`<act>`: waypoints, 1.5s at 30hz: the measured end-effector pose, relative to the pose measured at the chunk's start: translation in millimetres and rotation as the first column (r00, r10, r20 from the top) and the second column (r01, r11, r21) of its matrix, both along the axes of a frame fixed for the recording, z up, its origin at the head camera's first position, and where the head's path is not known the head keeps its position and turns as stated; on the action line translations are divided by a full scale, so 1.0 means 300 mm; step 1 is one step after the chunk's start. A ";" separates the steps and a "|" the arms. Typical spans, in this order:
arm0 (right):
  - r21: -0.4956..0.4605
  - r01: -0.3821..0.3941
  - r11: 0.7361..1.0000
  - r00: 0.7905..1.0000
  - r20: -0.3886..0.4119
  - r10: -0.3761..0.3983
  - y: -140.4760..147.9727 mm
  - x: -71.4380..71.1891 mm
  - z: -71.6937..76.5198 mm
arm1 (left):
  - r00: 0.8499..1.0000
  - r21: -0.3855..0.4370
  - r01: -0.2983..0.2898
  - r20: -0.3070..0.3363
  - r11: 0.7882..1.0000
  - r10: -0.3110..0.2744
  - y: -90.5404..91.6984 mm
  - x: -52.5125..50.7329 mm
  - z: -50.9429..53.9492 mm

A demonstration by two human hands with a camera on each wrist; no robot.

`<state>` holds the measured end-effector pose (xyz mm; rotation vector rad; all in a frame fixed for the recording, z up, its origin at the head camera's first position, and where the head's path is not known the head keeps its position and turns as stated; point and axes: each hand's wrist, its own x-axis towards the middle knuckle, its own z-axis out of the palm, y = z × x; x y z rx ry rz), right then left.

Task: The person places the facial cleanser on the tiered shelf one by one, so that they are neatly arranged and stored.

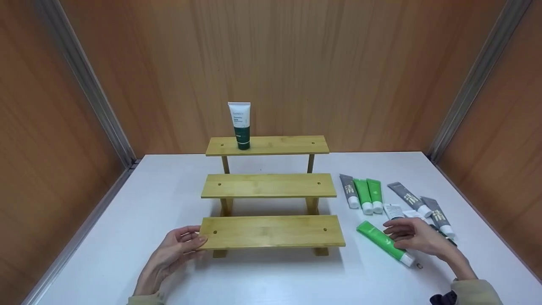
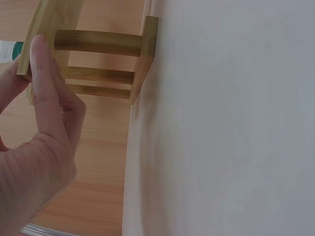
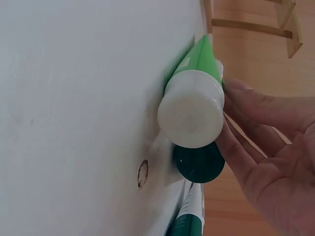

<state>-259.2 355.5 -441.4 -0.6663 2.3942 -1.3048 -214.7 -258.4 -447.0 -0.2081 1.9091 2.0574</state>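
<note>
Right grip hanging loosely over a green tube, left grip pinching the stand

The green tube is lying on the counter, just beside and partly beneath the right grip, its white cap pointing toward the person. The right fingers are curving loosely, the thumb standing apart from them; whether they are touching the tube, I cannot tell. The left grip is pinching the left end of the bottom shelf, thumb on top, fingers underneath.

One stand is carrying three shelves. Green tubes are numbering three: this one, plus two lying side by side farther back. Grey tubes are also numbering three: one lying left of that pair, two lying to the right. One white-and-green tube is standing cap down on the top shelf; at least two white tubes are lying behind the right grip, partly hidden.
</note>
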 end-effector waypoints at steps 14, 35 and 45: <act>0.138 0.021 0.990 1.000 -0.025 -0.018 -0.030 -0.005 0.007 | 1.000 0.010 0.005 -0.001 1.000 -0.005 -0.001 0.001 0.001; 0.251 -0.030 0.967 0.997 -0.065 0.047 -0.050 -0.007 0.011 | 1.000 -0.017 0.004 -0.010 1.000 -0.004 -0.001 -0.002 -0.003; 0.269 -0.025 0.963 0.996 -0.071 0.045 -0.054 -0.009 0.010 | 1.000 0.006 0.016 -0.008 1.000 -0.016 -0.003 -0.001 -0.002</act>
